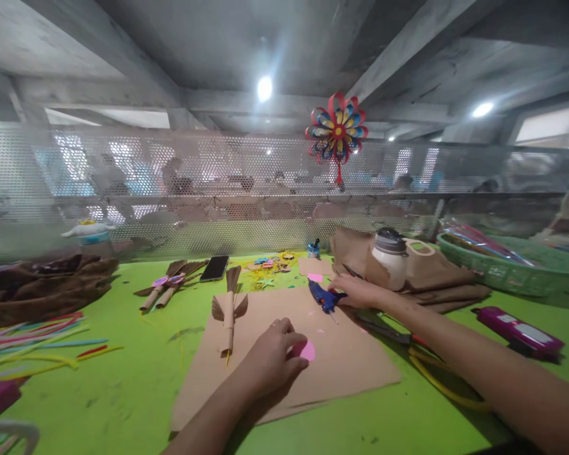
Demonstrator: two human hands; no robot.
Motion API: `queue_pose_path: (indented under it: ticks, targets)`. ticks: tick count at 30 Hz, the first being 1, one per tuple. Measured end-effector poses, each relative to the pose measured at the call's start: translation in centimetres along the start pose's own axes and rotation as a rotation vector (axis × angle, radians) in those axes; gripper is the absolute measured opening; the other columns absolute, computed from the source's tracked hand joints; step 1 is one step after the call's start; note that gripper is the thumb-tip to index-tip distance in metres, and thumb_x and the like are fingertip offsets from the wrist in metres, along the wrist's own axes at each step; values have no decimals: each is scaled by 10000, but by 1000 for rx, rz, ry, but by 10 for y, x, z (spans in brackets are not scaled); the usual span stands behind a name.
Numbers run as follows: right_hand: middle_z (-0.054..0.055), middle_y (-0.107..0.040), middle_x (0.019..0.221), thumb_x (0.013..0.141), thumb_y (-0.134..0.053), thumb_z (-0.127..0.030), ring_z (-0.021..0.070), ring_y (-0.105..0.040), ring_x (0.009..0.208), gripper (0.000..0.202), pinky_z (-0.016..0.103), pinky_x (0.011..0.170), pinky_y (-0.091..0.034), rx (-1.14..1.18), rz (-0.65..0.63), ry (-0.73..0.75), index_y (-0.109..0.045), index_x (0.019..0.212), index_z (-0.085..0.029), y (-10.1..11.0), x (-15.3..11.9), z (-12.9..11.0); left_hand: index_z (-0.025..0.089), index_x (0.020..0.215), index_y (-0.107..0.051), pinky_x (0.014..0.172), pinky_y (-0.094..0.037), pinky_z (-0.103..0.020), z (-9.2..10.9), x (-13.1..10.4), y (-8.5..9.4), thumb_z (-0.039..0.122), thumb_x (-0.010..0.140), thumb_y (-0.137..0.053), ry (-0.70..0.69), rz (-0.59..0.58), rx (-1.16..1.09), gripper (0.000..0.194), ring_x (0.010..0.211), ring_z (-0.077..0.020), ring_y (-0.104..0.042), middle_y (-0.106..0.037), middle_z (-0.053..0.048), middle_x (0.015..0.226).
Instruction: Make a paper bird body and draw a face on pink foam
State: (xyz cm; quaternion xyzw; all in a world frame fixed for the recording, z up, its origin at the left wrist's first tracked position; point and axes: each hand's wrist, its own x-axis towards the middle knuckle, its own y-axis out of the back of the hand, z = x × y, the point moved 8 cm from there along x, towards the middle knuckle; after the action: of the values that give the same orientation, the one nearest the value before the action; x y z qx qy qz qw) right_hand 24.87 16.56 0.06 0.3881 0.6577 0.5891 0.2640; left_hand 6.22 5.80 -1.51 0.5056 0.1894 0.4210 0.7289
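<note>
My left hand [275, 355] is over the brown paper sheet [355, 366], its thumb and fingers closed on the edge of a round pink paper piece [306, 351]. My right hand [358, 291] is at the back edge of the sheet, its fingers around the handle of a blue hot glue gun [321, 294]. Left of my left hand lies a rolled brown paper figure [229, 316] with pleated wings and tail. A pink paper square [315, 278] lies just behind the glue gun. Dark-bladed scissors [389, 332] lie partly beneath my right forearm.
Two similar paper figures [171, 287] and a phone [214, 268] lie back left. Small colourful cutouts [270, 264] are scattered behind the sheet. A white jar [389, 256], green basket [507, 268] and purple case [519, 332] stand right. Pipe cleaners [38, 344] lie left.
</note>
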Motion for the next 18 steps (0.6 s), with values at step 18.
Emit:
queue_pose_path:
  ticks: [18]
  targets:
    - [75, -596, 1218, 913, -578, -332, 239, -615, 1017, 326, 410, 833, -533, 153, 179, -487, -591, 1190, -159, 28, 112, 98, 201, 712, -615, 759, -395, -328, -9, -6, -5, 219, 709, -636, 147, 51, -176, 28, 901, -205, -502, -532, -39, 941]
